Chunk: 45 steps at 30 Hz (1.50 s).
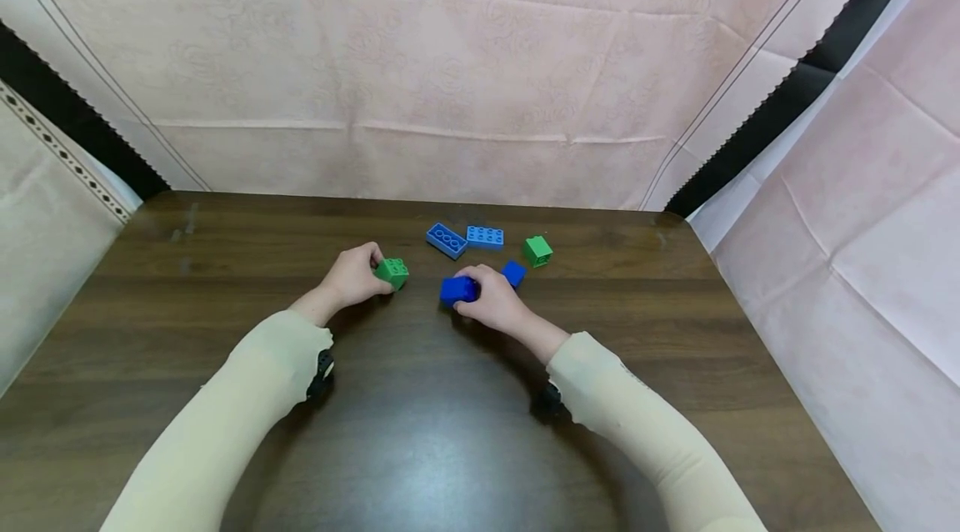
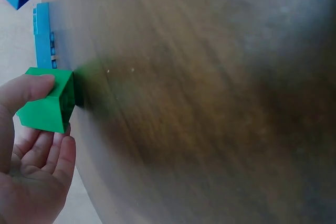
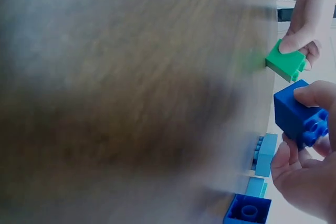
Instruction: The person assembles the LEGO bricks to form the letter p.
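From the head I look forward and down across the brown wooden table (image 1: pixel 420 440). My wrist views, close and turned sideways, share the green studded plastic block (image 2: pixel 44 111).

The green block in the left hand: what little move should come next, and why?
Maybe bring the green block in the left hand nearer the blue block in the right hand, since both are pinched and a gap of table shows between them.
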{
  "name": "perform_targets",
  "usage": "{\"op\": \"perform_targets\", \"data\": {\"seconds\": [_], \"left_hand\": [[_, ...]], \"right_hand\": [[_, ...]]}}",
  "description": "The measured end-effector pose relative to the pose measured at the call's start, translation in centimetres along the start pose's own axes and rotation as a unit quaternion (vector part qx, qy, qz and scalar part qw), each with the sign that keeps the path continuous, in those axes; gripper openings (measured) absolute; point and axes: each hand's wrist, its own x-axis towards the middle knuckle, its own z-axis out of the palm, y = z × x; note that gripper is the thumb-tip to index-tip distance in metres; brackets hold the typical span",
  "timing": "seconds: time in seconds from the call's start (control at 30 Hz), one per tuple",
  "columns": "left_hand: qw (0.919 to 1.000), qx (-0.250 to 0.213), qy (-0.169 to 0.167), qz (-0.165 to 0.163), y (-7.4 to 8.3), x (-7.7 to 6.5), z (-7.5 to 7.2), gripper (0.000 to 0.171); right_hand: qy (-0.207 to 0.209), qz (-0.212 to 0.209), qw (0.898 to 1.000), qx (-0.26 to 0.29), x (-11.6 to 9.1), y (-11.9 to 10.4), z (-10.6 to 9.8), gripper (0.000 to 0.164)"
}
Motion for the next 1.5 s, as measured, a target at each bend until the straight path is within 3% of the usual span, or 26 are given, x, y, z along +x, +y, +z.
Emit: {"op": "perform_targets", "data": {"seconds": [0.43,0.67,0.9,1.5], "left_hand": [[0.9977,-0.035,-0.041,0.041,0.4,-0.8,0.7,0.038],[0.9956,-0.035,-0.064,0.059,0.2,-1.0,1.2,0.036],[0.9942,-0.039,-0.069,0.073,1.2,-1.6,2.0,0.035],[0.991,-0.039,-0.074,0.104,3.6,-2.7,4.7,0.036]], "right_hand": [[0.023,-0.005,0.999,0.036,-0.6,0.6,-1.2,0.04],[-0.007,-0.024,0.999,0.034,-1.4,1.2,-1.4,0.04],[-0.008,-0.064,0.998,0.017,-2.0,1.8,-1.5,0.039],[-0.002,-0.057,0.998,0.023,-2.8,2.3,-2.2,0.043]]}}
